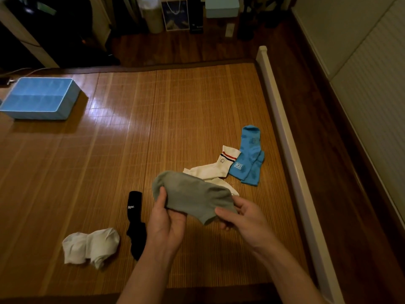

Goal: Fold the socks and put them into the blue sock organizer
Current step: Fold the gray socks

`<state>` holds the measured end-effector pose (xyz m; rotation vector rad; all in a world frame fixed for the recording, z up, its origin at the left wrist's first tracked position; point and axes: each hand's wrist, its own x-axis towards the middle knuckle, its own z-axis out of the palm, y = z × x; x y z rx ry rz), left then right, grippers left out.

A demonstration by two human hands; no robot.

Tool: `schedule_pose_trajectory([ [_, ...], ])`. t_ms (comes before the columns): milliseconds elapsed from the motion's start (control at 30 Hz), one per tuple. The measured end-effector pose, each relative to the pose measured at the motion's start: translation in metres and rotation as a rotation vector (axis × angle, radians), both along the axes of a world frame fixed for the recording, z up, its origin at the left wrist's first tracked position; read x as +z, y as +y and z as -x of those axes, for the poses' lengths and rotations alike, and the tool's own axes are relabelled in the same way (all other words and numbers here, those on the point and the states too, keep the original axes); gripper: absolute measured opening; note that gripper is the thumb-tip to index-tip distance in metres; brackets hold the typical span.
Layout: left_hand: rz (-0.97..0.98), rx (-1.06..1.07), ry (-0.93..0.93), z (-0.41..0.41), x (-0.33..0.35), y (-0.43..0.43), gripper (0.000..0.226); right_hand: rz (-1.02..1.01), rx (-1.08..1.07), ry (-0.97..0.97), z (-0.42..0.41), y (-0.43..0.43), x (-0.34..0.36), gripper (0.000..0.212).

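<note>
Raised above a glossy woven bamboo mat [153,128], forearms reaching in from the lower edge. In the left hand [166,220], thumb on top and fingers curled beneath, one end of a soft grey ankle sock [192,196]; in the right hand [243,218], pinched between thumb and fingers, the other end. Just behind, side by side, white striped crew socks [219,170] and bright blue printed socks [249,159]. Left of the wrists, a black sock [135,224] and a bundled white pair [91,246]. Far left, well apart, the rectangular blue sock organizer [43,115].
</note>
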<state>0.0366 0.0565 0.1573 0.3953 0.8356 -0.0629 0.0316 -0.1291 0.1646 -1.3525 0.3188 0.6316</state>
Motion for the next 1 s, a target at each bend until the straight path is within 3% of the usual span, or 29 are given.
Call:
schedule_pose_trajectory([
  [133,0.009,-0.02,-0.025,0.003,0.001,0.006,0.047,0.009,-0.09,-0.057,-0.003,0.001,0.001,0.014],
  [267,0.026,-0.053,-0.055,0.008,0.001,0.009,0.048,-0.058,-0.22,-0.04,-0.009,0.001,0.005,0.035],
  [400,0.027,-0.19,-0.126,0.011,-0.001,0.016,0.055,-0.159,-0.329,-0.014,-0.016,-0.002,0.011,0.043],
  [533,-0.084,-0.378,-0.21,0.009,0.003,0.023,0.068,-0.131,-0.437,0.041,-0.027,-0.013,0.012,0.031],
  [633,-0.4,-0.766,-0.233,0.008,0.012,0.028,0.089,-0.109,-0.353,0.077,-0.034,-0.023,0.012,0.031],
  [733,-0.537,-1.09,-0.288,0.009,0.016,0.026,0.07,-0.103,-0.203,0.09,-0.038,-0.029,0.014,0.053],
  [800,-0.597,-1.241,-0.32,0.011,0.018,0.018,0.056,-0.054,-0.097,0.076,-0.041,-0.03,0.015,0.055],
  [1000,-0.597,-1.17,-0.319,0.02,0.018,-0.009,0.047,0.02,0.157,-0.018,-0.045,-0.027,0.023,0.046],
])
